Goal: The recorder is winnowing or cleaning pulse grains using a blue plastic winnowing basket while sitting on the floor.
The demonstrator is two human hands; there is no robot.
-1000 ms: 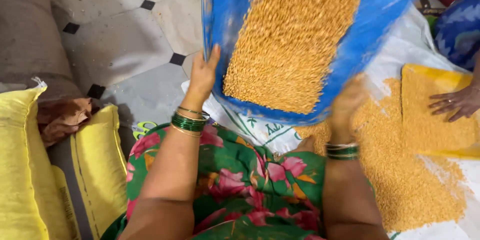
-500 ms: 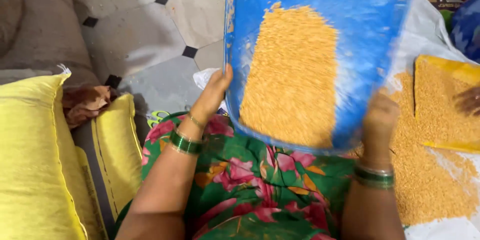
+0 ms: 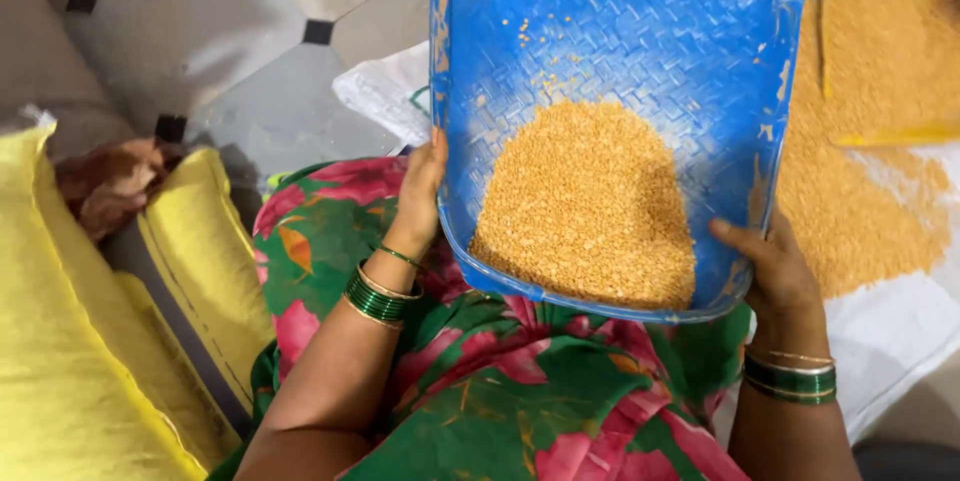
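Blue woven winnowing tray (image 3: 640,51) fills the upper centre of the frame, held over the lap and tilted so its near rim sits lowest. Blue paint is chipped along the rims.

Contents: a heap of yellow-orange split lentils (image 3: 590,211) bunched against the near rim, lower centre of the tray. A few stray grains are scattered higher up; the upper half of the weave is mostly bare.

Left hand (image 3: 422,191) is at the tray's left rim, fingers closed around the edge, thumb side facing the camera. Green and gold bangles (image 3: 378,293) on that wrist.

Right hand (image 3: 775,266) is at the tray's lower right corner, thumb lying along the rim, the other fingers tucked under the tray and out of sight, gripping it. Green bangles on that wrist too.

Upper right of the frame: a second tray, yellow (image 3: 885,131), also loaded with the same lentils, partly cut off by the frame edge. Below and left of it, a loose spread of lentils (image 3: 860,216) lies straight on a white sheet (image 3: 890,331) on the floor.

Left side of the frame: yellow sacks (image 3: 60,341), contents not visible. Tiled floor (image 3: 200,31) at upper left. Green floral cloth (image 3: 500,401) covers the lap at bottom centre.
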